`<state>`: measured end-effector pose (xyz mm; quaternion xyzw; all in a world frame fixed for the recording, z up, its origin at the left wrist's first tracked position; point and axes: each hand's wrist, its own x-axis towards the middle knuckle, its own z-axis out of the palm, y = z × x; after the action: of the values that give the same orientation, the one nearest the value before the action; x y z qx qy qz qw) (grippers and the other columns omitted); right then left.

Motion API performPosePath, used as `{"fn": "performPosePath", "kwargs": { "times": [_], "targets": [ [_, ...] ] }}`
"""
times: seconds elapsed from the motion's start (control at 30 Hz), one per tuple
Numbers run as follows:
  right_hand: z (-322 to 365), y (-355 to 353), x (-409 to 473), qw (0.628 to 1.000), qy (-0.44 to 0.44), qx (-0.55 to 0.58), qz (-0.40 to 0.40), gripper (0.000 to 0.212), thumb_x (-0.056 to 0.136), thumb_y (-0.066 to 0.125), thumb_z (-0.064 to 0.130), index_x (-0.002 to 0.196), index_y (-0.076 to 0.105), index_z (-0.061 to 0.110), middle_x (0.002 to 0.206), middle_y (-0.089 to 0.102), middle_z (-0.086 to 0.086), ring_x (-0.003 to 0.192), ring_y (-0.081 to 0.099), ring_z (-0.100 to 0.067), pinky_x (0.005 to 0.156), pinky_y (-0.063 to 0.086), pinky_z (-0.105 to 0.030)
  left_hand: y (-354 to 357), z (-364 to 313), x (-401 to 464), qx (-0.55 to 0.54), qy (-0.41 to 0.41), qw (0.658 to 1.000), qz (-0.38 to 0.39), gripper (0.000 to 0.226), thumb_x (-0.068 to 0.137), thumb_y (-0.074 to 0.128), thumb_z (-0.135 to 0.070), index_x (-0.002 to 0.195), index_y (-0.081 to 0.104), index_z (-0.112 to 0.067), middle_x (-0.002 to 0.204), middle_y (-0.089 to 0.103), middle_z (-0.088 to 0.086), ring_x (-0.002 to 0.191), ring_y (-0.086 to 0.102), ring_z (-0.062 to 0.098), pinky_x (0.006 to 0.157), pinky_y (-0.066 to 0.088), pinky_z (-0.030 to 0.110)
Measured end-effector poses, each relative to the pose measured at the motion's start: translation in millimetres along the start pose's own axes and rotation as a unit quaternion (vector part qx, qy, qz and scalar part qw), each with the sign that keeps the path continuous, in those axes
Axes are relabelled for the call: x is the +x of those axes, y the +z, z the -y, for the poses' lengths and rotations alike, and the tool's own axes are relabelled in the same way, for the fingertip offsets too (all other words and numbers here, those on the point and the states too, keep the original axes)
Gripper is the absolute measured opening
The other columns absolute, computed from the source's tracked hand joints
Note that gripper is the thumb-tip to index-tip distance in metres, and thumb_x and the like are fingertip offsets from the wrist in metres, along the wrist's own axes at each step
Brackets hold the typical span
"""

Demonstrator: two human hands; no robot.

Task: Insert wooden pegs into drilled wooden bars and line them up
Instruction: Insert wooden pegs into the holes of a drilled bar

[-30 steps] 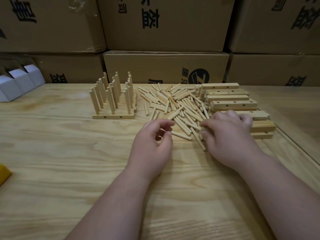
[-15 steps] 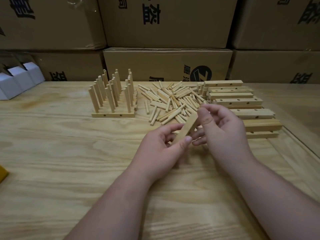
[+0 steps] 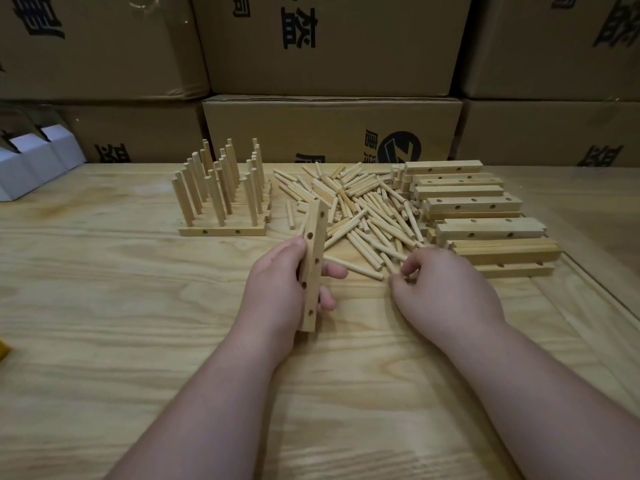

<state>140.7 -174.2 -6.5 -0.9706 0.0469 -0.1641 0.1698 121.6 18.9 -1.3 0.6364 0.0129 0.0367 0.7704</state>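
My left hand (image 3: 277, 296) grips a drilled wooden bar (image 3: 316, 251) and holds it upright above the table, its row of holes facing right. My right hand (image 3: 450, 296) rests at the near edge of the loose pile of wooden pegs (image 3: 360, 209), fingers curled down onto the pegs; whether it pinches one is hidden. Several empty drilled bars (image 3: 485, 230) lie stacked to the right of the pile. To the left of the pile stand several finished bars with upright pegs (image 3: 221, 202), lined up side by side.
The wooden table (image 3: 104, 306) runs wide in front and to the left of my hands. Stacked cardboard boxes (image 3: 329, 126) wall off the back. White boxes (image 3: 34, 164) sit at the far left, and a yellow object (image 3: 3, 349) peeks in at the left edge.
My right hand passed the bar to my left hand, which turned it upright. The right hand then moved right and down to the near edge of the peg pile.
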Motion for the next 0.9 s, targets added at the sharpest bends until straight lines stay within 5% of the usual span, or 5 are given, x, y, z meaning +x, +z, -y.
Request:
{"fn": "performPosePath", "kwargs": {
  "times": [0.23, 0.5, 0.7, 0.9],
  "targets": [
    [8.0, -6.4, -6.3, 1.0, 0.0, 0.001, 0.03, 0.008, 0.085, 0.057, 0.039, 0.091, 0.059, 0.033, 0.08, 0.061, 0.013, 0.076, 0.058, -0.013, 0.058, 0.047, -0.029, -1.8, -2.7, 3.6, -0.08, -0.029, 0.996, -0.007, 0.038, 0.109, 0.032, -0.026, 0.119, 0.066, -0.013, 0.092, 0.078, 0.013, 0.054, 0.064, 0.02, 0.043, 0.046, 0.027],
    [14.5, -1.2, -14.9, 0.992, -0.02, 0.126, -0.015, 0.04, 0.083, 0.057, 0.031, 0.121, 0.067, 0.026, 0.083, 0.059, 0.014, 0.08, 0.058, -0.009, 0.07, 0.051, -0.031, -3.0, -2.5, 5.0, -0.097, -0.034, 0.995, -0.016, 0.052, 0.108, 0.032, -0.049, 0.109, 0.074, -0.018, 0.068, 0.061, 0.004, 0.049, 0.052, 0.017, 0.042, 0.042, 0.026],
    [13.0, 7.7, -11.8, 0.972, -0.076, 0.222, -0.034, 0.015, 0.093, 0.058, 0.025, 0.106, 0.066, 0.028, 0.096, 0.053, 0.017, 0.085, 0.054, 0.002, 0.069, 0.038, -0.01, -0.6, -1.0, 5.2, -0.082, -0.04, 0.996, -0.013, 0.033, 0.105, 0.051, -0.037, 0.107, 0.069, -0.009, 0.078, 0.072, 0.009, 0.06, 0.066, 0.021, 0.049, 0.055, 0.029],
    [13.4, 6.1, -12.0, 0.952, -0.084, 0.294, -0.022, 0.007, 0.098, 0.053, 0.033, 0.096, 0.053, 0.039, 0.082, 0.064, 0.017, 0.078, 0.059, 0.003, 0.058, 0.042, -0.015, 0.4, 2.1, 5.9, -0.047, -0.04, 0.997, -0.054, 0.034, 0.102, 0.056, -0.038, 0.089, 0.079, -0.015, 0.077, 0.072, 0.003, 0.067, 0.067, 0.016, 0.059, 0.056, 0.027]
  ]
}}
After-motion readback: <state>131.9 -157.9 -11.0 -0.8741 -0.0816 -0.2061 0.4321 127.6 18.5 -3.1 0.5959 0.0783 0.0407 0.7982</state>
